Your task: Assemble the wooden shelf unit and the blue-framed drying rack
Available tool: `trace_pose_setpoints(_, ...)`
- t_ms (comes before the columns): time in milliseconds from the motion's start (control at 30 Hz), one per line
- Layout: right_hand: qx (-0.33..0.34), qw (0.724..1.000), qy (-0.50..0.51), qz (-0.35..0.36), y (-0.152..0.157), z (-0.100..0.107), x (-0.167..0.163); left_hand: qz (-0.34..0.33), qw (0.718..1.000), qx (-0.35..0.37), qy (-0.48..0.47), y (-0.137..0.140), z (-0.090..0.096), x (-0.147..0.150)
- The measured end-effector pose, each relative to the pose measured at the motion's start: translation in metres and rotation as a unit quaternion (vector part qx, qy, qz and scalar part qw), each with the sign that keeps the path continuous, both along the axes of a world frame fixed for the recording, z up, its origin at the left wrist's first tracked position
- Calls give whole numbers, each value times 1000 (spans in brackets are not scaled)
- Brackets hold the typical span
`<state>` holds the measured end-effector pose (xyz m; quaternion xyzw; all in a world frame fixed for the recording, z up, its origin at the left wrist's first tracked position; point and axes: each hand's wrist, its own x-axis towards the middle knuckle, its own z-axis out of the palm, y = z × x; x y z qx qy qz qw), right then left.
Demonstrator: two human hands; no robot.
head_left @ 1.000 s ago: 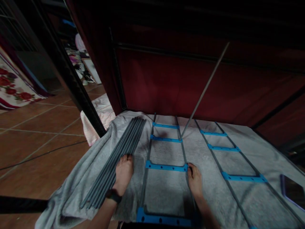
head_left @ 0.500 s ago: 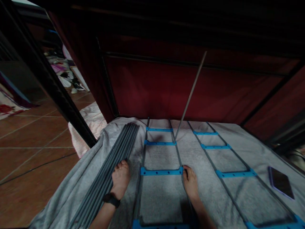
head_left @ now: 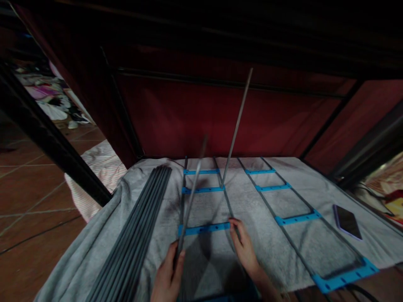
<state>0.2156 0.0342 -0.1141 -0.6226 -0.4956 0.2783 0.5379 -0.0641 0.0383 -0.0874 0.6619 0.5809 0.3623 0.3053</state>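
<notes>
My left hand [head_left: 170,274] is closed round a thin grey rod [head_left: 191,201], which rises at a tilt; its upper end is blurred. In front of that hand lies a ladder-like frame of grey rods with blue crossbars. At the right end of its nearer blue crossbar [head_left: 206,228], my right hand [head_left: 244,249] pinches with thumb and fingers. A second grey rod [head_left: 237,121] stands slanted from the right end of a farther blue crossbar [head_left: 201,190]. Left of the frame, a bundle of several grey rods [head_left: 138,230] rests on the grey blanket [head_left: 72,264].
On the right lies another ladder-like frame with blue crossbars [head_left: 297,217]. A phone [head_left: 347,221] lies beyond it. A dark red panel [head_left: 176,113] closes off the back, and a dark post [head_left: 63,138] slants down on the left.
My left hand has gone from the rod bundle to the near frame, now holding one rod raised. My right hand stays at the crossbar's end. The view has shifted slightly right.
</notes>
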Motion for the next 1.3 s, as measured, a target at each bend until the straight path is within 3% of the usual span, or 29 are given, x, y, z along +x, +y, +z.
trace_pose_setpoints(167, -49, 965, 243, 83, -29, 39, -55, -199, 976, 63, 61, -7, -5, 39)
trace_pose_setpoints(300, -22, 905, 420, 61, -30, 61, -65, -279, 938, 162, 128, -5, 16, 60)
trace_pose_setpoints(367, 11, 884, 467, 23, -25, 80, -45, -265, 937, 189, 126, 5, 26, 56)
trace_pose_setpoints(433, 67, 877, 475, -28, -17, 102, -13, -210, 955, 189, 95, 25, 27, 44)
trace_pose_setpoints(533, 179, 881, 417, -130, -4, 131, 40, -96, 977, 188, 38, 66, 9, 19)
trace_pose_setpoints(633, 246, 883, 346, -201, 10, 145, 76, -24, 982, 186, 24, 105, -20, 0)
trace_pose_setpoints(800, 246, 898, 283, -229, 33, 131, 84, -11, 988, 145, 49, 139, -53, -8)
trace_pose_setpoints(1067, 154, 945, 230, -172, 57, 71, 70, -40, 986, 147, 71, 144, -70, -11)
trace_pose_setpoints(1167, 160, 942, 238, -175, 79, 71, 79, -43, 985, 147, 83, 144, -73, -11)
trace_pose_setpoints(1300, 206, 926, 246, -198, 129, 86, 94, -42, 982, 141, 115, 143, -75, -10)
